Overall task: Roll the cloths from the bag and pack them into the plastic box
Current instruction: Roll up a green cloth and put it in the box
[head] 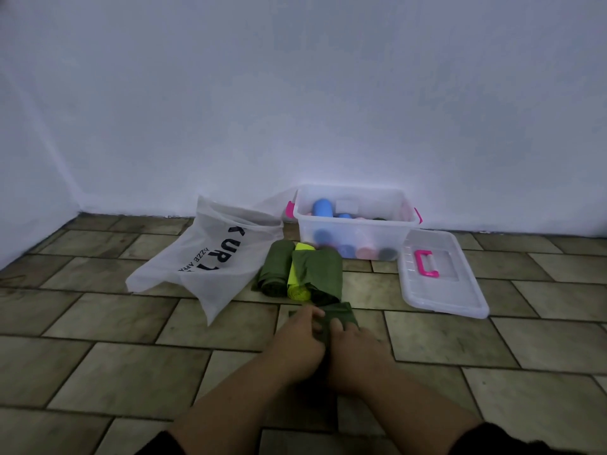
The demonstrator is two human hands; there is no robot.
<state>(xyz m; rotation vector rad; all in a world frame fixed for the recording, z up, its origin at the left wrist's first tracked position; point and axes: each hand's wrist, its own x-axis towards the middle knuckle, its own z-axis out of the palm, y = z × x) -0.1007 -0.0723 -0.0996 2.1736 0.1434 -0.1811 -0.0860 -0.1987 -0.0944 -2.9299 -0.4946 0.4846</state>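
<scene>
A dark green cloth [341, 315] lies on the tiled floor in front of me. My left hand [297, 344] and my right hand [353, 348] sit side by side on its near end, fingers curled round the fabric. Just beyond lie rolled cloths: two dark green rolls [274, 272] [320, 274] with a yellow-green roll [297, 287] between them. The clear plastic box [356, 238] with pink latches stands by the wall and holds several rolled cloths, blue, pink and dark. The white bag [210, 257] with black lettering lies crumpled to the left.
The box's clear lid [460, 290] with a pink handle lies flat on the floor to the right of the box. A white wall runs behind everything, with a corner at the far left. Bare floor tiles stretch left and right of my arms.
</scene>
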